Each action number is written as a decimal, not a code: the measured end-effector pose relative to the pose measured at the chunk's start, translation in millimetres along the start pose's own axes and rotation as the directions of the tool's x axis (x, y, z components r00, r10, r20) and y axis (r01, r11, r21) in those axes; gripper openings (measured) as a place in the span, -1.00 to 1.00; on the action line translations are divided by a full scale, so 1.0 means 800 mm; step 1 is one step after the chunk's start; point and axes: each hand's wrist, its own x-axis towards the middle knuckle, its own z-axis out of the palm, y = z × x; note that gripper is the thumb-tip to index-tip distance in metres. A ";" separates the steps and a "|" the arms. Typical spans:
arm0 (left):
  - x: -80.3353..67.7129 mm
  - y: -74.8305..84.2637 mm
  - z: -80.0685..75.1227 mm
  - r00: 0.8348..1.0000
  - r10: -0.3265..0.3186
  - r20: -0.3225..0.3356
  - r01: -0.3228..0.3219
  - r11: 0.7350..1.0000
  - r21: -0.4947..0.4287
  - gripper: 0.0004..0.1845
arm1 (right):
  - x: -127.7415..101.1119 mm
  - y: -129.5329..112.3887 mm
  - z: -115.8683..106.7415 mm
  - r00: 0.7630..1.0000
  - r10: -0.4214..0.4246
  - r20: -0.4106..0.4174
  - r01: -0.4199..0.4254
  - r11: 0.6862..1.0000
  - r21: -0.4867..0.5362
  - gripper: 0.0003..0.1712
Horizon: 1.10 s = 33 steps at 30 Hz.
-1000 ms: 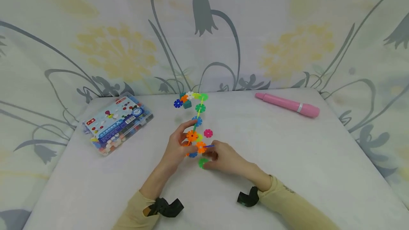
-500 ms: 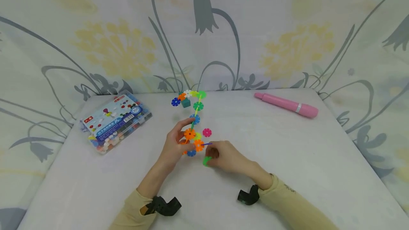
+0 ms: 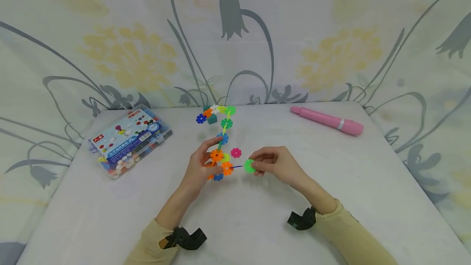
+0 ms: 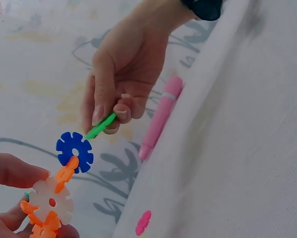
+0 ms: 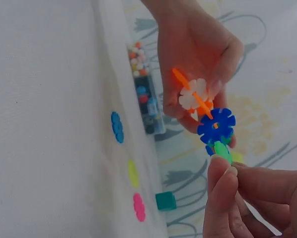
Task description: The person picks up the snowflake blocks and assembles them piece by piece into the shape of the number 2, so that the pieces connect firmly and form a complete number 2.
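My left hand grips a small cluster of snowflake discs: orange ones, a white one and a blue disc that sticks out toward the right. My right hand pinches a green disc between thumb and fingers and holds it edge-on against the rim of the blue disc. In the right wrist view the green disc shows just above my fingertips. Both hands hover a little over the white table.
A chain of coloured discs and a teal cube lie behind the hands, and a loose pink disc is close by. A clear box of pieces sits at the left, a pink pen at the back right.
My right hand picked the green disc up from the table near the front and carried it up and to the right, to the blue disc's edge. The left hand kept its hold.
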 end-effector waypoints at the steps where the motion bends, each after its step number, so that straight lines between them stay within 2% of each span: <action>1: 0.000 0.000 0.000 1.000 0.000 -0.001 0.000 1.000 -0.004 -0.18 | 0.000 0.000 0.000 1.000 0.000 -0.002 0.000 1.000 0.001 -0.72; 15: -0.001 -0.002 0.001 1.000 0.012 0.028 -0.012 1.000 -0.014 -0.20 | -0.001 0.002 0.009 0.997 -0.071 -0.013 0.070 0.997 -0.033 -0.71; 22: -0.001 -0.004 0.005 1.000 0.005 0.011 -0.005 1.000 -0.008 -0.19 | -0.001 0.001 0.009 0.997 -0.073 -0.006 0.072 0.996 -0.052 -0.69; 33: -0.002 -0.003 0.006 1.000 -0.011 -0.006 0.011 1.000 -0.011 -0.19 | -0.001 0.003 0.011 0.999 -0.023 -0.042 0.023 1.000 -0.005 -0.75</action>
